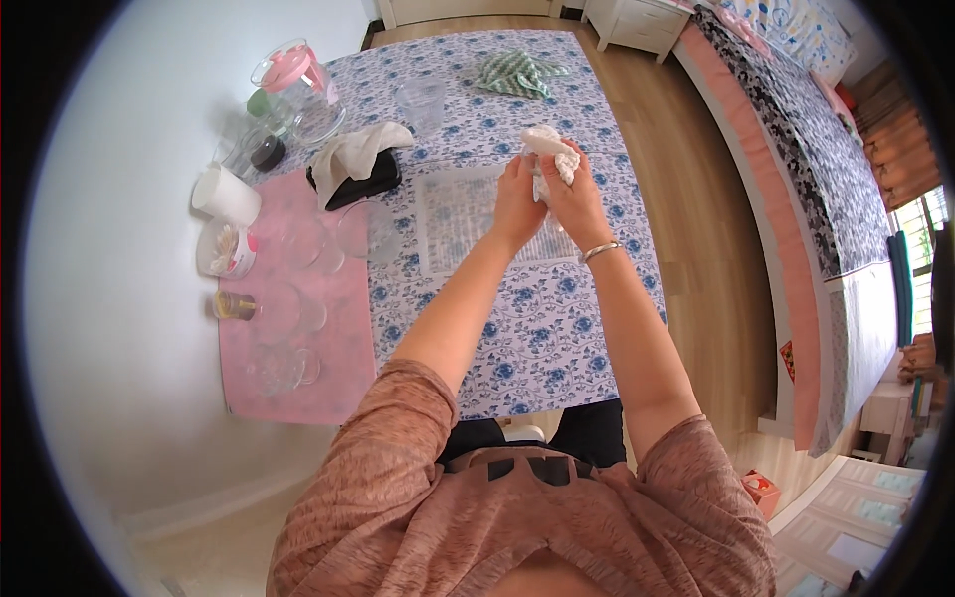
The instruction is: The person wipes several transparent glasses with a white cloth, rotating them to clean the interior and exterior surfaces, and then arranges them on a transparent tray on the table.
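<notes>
A crumpled white cloth (544, 142) is bunched between my two hands, above the far right part of the table. My left hand (516, 203) is closed at the left side of the bundle. My right hand (577, 196) wraps the cloth from the right, and a bracelet circles that wrist. Something pale or clear shows between the palms, but the fingers hide most of it and I cannot tell what it is. Beneath my hands lies a whitish, see-through ribbed mat (453, 224) on the blue-flowered tablecloth (502, 353).
On the pink mat (338, 393) at left stand several clear glass vessels (303, 239), a cotton swab tub (234, 249) and a white paper roll (229, 194). Beyond are a black tissue box (368, 184), a pink-lidded jug (298, 90), a clear glass (423, 104) and a green checked cloth (517, 75).
</notes>
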